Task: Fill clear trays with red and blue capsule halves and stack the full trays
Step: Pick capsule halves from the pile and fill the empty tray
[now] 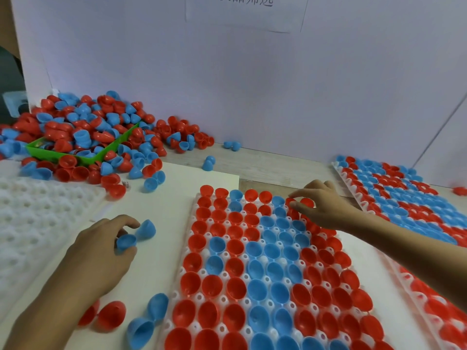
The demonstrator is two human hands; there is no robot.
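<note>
Two bare hands, left hand (101, 253) and right hand (322, 207), no gloves, rings or watch visible. Behind the fingers both forearms are bare right out to the frame edge, no sleeve or cuff in view. Nails look short and unpainted where they show; nothing worn at either wrist.

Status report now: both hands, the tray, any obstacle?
Left hand holds a blue half. Right hand pinches a red half at far row of tray. Tray almost full. Loose halves beside it, no obstacle.
</note>
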